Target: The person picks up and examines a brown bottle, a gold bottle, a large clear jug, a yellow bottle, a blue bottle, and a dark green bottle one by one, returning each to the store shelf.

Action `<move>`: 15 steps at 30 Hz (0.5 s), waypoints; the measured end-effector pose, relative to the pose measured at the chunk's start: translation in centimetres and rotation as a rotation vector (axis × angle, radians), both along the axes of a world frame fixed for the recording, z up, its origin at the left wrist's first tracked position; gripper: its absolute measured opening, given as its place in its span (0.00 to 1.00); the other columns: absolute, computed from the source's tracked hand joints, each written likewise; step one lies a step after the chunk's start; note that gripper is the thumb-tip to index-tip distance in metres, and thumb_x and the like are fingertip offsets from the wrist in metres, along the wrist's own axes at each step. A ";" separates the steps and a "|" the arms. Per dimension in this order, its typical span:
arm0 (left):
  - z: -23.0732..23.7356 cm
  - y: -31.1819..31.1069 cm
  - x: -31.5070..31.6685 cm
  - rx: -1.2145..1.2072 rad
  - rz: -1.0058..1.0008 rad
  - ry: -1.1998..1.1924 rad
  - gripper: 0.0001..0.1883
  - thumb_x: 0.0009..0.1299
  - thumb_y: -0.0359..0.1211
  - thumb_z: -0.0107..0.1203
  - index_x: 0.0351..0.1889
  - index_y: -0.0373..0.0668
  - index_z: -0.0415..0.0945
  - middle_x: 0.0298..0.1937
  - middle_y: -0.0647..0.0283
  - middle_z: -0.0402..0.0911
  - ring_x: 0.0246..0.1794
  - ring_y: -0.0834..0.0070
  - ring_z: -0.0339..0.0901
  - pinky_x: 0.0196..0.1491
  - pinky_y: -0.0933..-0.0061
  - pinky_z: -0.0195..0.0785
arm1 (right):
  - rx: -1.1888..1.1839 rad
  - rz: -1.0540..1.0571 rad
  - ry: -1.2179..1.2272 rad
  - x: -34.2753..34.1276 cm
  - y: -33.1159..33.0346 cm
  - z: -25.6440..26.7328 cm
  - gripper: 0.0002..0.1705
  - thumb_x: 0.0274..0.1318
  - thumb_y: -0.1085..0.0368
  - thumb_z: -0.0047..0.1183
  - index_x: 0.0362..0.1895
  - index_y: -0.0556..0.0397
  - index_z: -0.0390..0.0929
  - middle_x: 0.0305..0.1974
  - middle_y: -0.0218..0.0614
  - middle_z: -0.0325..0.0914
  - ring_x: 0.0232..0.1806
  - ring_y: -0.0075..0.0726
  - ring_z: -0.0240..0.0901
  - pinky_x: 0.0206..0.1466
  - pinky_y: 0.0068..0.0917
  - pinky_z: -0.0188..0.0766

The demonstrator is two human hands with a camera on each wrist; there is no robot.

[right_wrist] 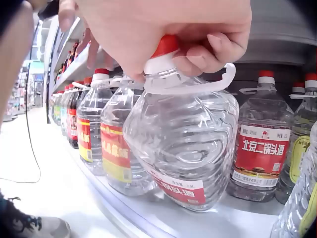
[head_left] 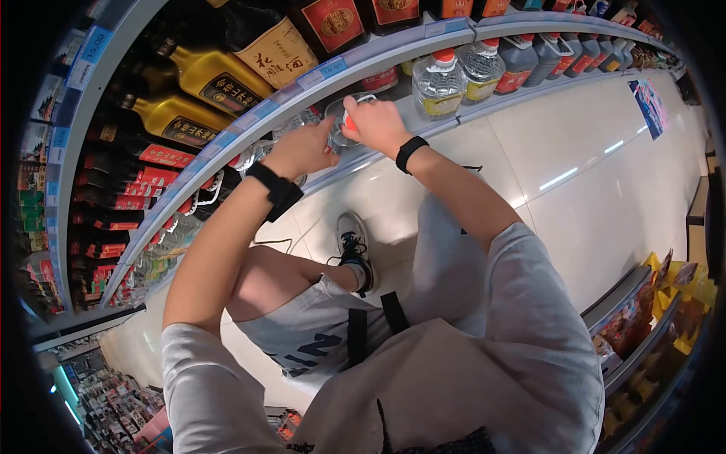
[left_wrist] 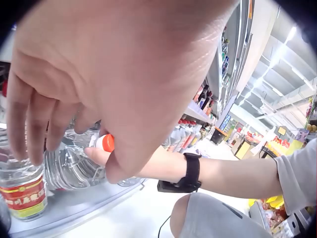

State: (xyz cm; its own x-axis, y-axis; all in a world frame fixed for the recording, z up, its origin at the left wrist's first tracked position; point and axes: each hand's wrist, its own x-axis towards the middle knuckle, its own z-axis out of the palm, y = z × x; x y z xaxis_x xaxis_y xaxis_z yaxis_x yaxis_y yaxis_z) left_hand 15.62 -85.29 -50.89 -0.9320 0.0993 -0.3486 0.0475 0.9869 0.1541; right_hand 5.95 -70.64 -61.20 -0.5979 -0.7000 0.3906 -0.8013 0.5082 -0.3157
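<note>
My right hand grips a big clear plastic liquor jug at its neck, fingers curled beside the red cap. In the right wrist view the jug leans, its white loop handle sticking out to the right and its red-and-white label low on the side. My left hand hovers just left of the jug. In the left wrist view its fingers hang loosely over the clear jugs, and its thumb overlaps the right hand near the cap.
Beside the held jug stand a red-labelled jug and a yellow-and-red-labelled jug on the low shelf. An upper shelf edge with price tags overhangs, bearing dark and gold bottles. My shoe is on the tiled floor.
</note>
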 end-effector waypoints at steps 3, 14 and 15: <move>-3.5 1.1 -1.7 -0.056 0.029 0.116 0.41 0.56 0.44 0.67 0.65 0.37 0.62 0.50 0.42 0.76 0.50 0.48 0.77 0.52 0.55 0.73 | -0.040 -0.063 -0.143 1.0 -0.6 0.3 0.20 0.48 0.53 0.60 0.36 0.51 0.67 0.23 0.44 0.79 0.28 0.53 0.80 0.29 0.44 0.76; -3.6 2.8 -5.1 -0.248 -0.044 0.227 0.29 0.62 0.49 0.65 0.49 0.37 0.68 0.34 0.50 0.84 0.37 0.52 0.84 0.39 0.58 0.78 | -0.477 -0.034 -0.452 0.8 4.2 1.6 0.20 0.50 0.58 0.56 0.47 0.53 0.75 0.29 0.45 0.83 0.34 0.53 0.81 0.38 0.42 0.77; -3.5 3.1 -5.3 -0.245 -0.051 0.233 0.29 0.62 0.49 0.65 0.49 0.37 0.68 0.34 0.50 0.84 0.37 0.52 0.84 0.39 0.58 0.78 | -0.477 -0.042 -0.445 0.7 4.8 1.3 0.20 0.50 0.58 0.56 0.47 0.53 0.75 0.29 0.45 0.83 0.34 0.53 0.81 0.38 0.42 0.77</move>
